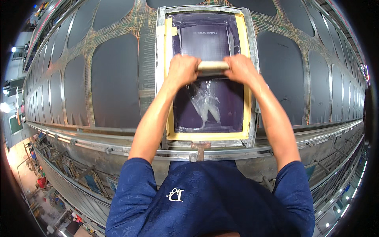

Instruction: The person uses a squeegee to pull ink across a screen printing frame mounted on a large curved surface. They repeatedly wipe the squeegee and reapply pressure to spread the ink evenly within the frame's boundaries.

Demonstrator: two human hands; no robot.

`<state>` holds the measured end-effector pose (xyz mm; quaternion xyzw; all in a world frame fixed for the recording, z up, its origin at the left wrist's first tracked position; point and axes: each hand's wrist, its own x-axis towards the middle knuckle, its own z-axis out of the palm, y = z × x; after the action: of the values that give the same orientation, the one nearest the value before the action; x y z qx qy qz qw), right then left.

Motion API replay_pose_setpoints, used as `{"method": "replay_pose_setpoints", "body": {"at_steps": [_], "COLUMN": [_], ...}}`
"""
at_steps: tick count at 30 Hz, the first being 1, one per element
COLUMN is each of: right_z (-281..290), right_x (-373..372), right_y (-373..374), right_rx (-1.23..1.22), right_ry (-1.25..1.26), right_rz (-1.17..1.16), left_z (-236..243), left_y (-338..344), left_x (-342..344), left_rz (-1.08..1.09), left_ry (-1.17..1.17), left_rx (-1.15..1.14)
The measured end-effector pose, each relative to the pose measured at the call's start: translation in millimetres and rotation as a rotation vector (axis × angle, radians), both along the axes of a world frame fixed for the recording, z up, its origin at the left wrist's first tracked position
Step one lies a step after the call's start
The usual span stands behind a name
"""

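Both my arms reach forward over a screen-printing frame [252, 51] with metal sides and yellow tape along its inner edges. My left hand [182, 70] and my right hand [241, 68] are closed round the two ends of a squeegee [213, 65] with a pale wooden handle. The squeegee lies across the middle of the dark purple mesh [233, 106]. Whitish, translucent ink [209, 106] is smeared on the mesh between the squeegee and me. Beyond the squeegee, a paler printed area shows on the screen. The blade's lower edge is mostly hidden.
Dark flat panels [116, 79] lie in rows on a long table to both sides, with colour-streaked strips [89, 79] between them. A metal rail [276, 148] runs along the table's near edge, and a rusty bracket [200, 150] sits at the frame's near side.
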<state>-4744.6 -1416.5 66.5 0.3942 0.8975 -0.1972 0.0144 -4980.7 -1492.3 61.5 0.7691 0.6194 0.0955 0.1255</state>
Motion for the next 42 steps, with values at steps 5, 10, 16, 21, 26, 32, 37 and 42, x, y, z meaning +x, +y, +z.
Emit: {"method": "replay_pose_setpoints", "body": {"at_steps": [5,10,16,21,26,32,37,42], "right_z": [-4.3,-1.2,4.6,6.7,-8.4,-2.5,-6.1,-11.7], "right_x": [39.1,47.7,17.6,-36.3,-52.7,-57.1,-30.3,16.0], "right_y": [-128.3,-157.0,-18.8,140.3,227.1,211.7,128.0,-17.2], "right_rx": [0.056,0.057,0.019,-0.006,-0.027,-0.102,-0.030,0.004], "right_ry": [0.057,0.077,0.029,0.014,0.035,0.018,0.036,0.102], "right_rz": [0.078,0.106,0.062,0.052,0.043,-0.004,0.055,0.060], "left_z": [-1.5,2.8,5.6,0.5,-3.1,0.0,-6.6,0.4], "left_y": [-134.1,-160.4,-19.6,136.0,220.9,205.3,123.1,-25.1], "left_x": [36.0,38.4,3.0,-44.0,-58.3,-56.5,-36.2,10.7], "left_rz": [-0.043,-0.068,-0.096,-0.079,-0.065,-0.045,-0.060,-0.068], "left_ry": [-0.134,-0.098,-0.012,0.078,0.095,0.093,0.034,-0.044], "left_rx": [0.109,-0.010,0.043,0.047,0.008,0.003,0.020,0.040]}}
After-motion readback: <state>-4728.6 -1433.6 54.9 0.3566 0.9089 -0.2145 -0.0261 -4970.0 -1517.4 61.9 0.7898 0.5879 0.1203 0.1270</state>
